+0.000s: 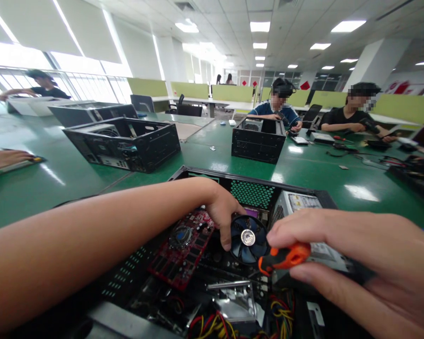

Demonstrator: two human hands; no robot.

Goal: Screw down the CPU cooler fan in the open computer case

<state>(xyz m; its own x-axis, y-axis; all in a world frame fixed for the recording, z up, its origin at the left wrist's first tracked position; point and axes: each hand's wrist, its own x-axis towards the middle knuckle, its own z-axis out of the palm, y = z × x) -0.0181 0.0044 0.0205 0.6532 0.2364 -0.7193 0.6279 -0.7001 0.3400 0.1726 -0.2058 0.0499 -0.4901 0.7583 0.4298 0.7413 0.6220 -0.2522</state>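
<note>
An opened computer case lies in front of me, its inside facing up. My left hand reaches into it, thumb and fingers closed on the left rim of a round black cooling fan with a silver hub. Between the thumb and fingers of my right hand is an orange and black screwdriver, close to the fan's lower right edge. The screwdriver's tip cannot be made out. Left of the fan sits a red graphics card; at the right is a metal power supply.
Coloured cables and a shiny metal bracket fill the near part of the case. Other computer cases stand across the green table. Co-workers sit on the far side; another person's hand rests at the left.
</note>
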